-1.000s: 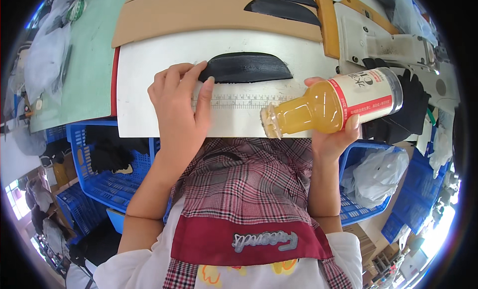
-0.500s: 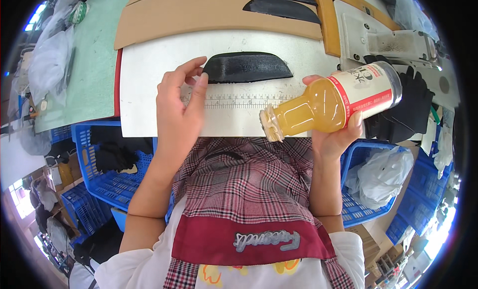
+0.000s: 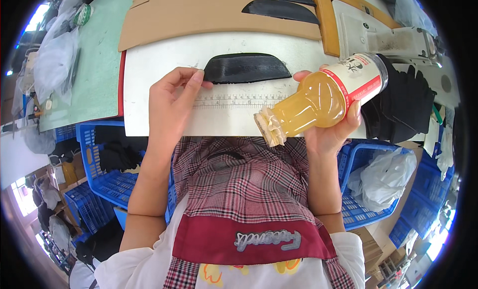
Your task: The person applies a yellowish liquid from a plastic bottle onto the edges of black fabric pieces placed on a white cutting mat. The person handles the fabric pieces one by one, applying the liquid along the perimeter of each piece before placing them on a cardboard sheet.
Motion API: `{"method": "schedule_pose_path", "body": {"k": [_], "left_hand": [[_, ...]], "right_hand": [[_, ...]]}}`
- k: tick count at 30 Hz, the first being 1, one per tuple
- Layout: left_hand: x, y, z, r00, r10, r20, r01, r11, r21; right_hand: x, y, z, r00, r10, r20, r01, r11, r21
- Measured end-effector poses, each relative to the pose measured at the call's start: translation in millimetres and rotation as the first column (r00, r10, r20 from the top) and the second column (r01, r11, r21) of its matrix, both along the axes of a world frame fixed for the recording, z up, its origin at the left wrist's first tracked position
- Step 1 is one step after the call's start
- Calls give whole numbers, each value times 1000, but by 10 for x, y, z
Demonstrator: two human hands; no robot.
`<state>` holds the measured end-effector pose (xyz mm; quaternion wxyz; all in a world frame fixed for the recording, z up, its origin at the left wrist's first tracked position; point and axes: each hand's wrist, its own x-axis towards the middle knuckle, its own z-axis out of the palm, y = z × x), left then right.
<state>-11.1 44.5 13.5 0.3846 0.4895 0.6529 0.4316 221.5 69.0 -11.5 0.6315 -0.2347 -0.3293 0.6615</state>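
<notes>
A black curved-edged flat piece (image 3: pixel 247 69) lies on the white work surface, just beyond a printed ruler scale. My left hand (image 3: pixel 169 102) pinches its left tip between thumb and fingers. In my right hand (image 3: pixel 326 134) is a clear bottle (image 3: pixel 323 101) of yellowish liquid, tilted with its neck low toward the left. Pale gathered cloth (image 3: pixel 270 127) covers the bottle's mouth, which hangs over the front edge of the surface, apart from the piece. The bottle hides part of my right fingers.
Two similar black pieces (image 3: pixel 281 11) rest on brown cardboard (image 3: pixel 199 12) at the back. A sewing machine (image 3: pixel 393 45) stands at the right, near dark fabric (image 3: pixel 408 107). Blue baskets (image 3: pixel 107 182) flank my lap; the right one holds a plastic bag (image 3: pixel 383 177).
The bottle has moved slightly left and toward me, its neck lower. My left hand has shifted a little left, its fingers now closed on the piece's tip. The piece looks more evenly dark.
</notes>
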Motion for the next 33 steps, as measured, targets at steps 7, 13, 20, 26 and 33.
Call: {"method": "schedule_pose_path", "body": {"k": [7, 13, 20, 26, 33], "left_hand": [[-14, 24, 14, 1000, -4, 20, 4, 1000, 0], [-39, 36, -22, 997, -5, 79, 4, 1000, 12], [-50, 34, -97, 982, 29, -185, -13, 996, 83], [7, 23, -132, 922, 90, -376, -28, 985, 168], [-34, 3, -30, 999, 27, 34, -27, 999, -17]], "right_hand": [[-16, -5, -7, 997, -5, 75, 3, 1000, 25], [-26, -26, 30, 990, 27, 139, -32, 999, 39], [1, -35, 25, 988, 57, 145, -62, 998, 31], [-18, -34, 53, 986, 46, 159, -51, 998, 28], [-27, -35, 43, 979, 61, 194, -65, 998, 13]]}}
